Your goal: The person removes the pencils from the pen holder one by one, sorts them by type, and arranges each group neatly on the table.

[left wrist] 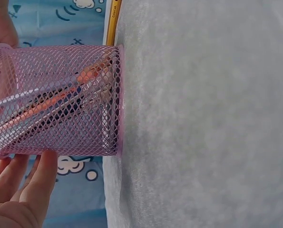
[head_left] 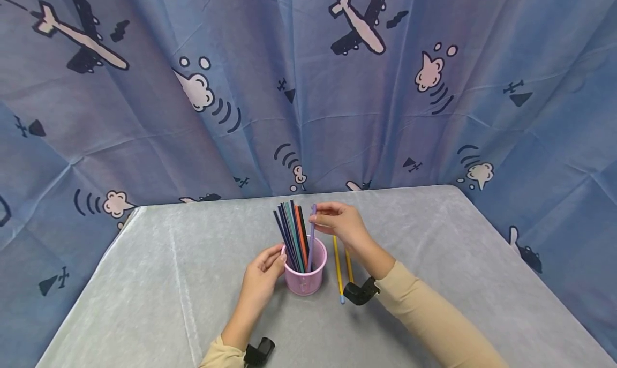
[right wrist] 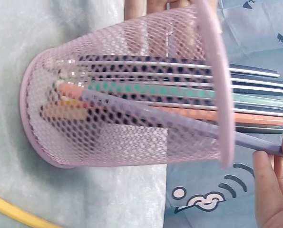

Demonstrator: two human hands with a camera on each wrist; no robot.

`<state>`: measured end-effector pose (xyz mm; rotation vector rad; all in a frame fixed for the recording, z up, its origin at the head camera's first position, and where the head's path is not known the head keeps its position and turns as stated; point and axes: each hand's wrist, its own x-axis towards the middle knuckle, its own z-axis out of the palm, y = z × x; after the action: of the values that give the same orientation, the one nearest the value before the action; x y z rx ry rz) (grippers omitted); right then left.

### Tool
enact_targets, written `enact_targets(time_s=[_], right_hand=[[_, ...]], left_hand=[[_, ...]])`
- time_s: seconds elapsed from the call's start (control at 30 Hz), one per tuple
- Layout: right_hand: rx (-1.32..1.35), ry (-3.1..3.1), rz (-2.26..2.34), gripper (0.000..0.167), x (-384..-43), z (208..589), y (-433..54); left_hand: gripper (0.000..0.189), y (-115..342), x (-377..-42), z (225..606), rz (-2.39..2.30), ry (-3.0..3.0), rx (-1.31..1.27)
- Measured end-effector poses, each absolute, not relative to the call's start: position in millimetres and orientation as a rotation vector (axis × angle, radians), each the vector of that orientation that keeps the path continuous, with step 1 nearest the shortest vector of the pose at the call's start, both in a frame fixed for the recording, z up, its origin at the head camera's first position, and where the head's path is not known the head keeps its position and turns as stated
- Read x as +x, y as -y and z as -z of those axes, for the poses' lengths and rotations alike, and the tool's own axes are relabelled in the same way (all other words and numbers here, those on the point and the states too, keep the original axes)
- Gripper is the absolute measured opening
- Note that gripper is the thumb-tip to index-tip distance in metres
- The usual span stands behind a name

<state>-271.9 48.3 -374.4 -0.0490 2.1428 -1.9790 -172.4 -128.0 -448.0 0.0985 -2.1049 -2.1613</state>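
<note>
A pink mesh pencil cup (head_left: 303, 285) stands upright on the table, holding several dark pencils (right wrist: 255, 71), a green one (right wrist: 260, 100) and an orange one (right wrist: 255, 118). My right hand (head_left: 339, 226) pinches a purple pencil (head_left: 311, 245) near its upper end. The pencil's lower part is inside the cup, slanting beside the others; its low end shows through the mesh in the right wrist view. Against the cup's left side rest the fingertips of my left hand (head_left: 262, 271), near the rim. In the left wrist view those fingers (left wrist: 43, 178) look fairly straight.
Two yellow pencils (head_left: 338, 266) lie on the grey table cover (head_left: 144, 282), right of the cup and partly under my right forearm. Behind the table's far edge hangs a blue curtain (head_left: 270, 100) with airplane prints.
</note>
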Motion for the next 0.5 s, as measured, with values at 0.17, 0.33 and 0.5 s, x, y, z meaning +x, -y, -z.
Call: enact_targets(time_s=[0.17,0.33,0.5], right_hand=[[-0.089,-2.162,1.981,0.037,-272,364,-52],[-0.139,-2.173,2.01,0.034,-271,354,-57],[-0.152,-2.162,2.056,0.035,-270,346,-60]], left_hand=[[0.039,128,-172,448,2.16,2.107,0.097],[0.039,128,-172,449,2.162,2.108,0.094],[0.039,128,-172,449,2.155,2.113,0.096]])
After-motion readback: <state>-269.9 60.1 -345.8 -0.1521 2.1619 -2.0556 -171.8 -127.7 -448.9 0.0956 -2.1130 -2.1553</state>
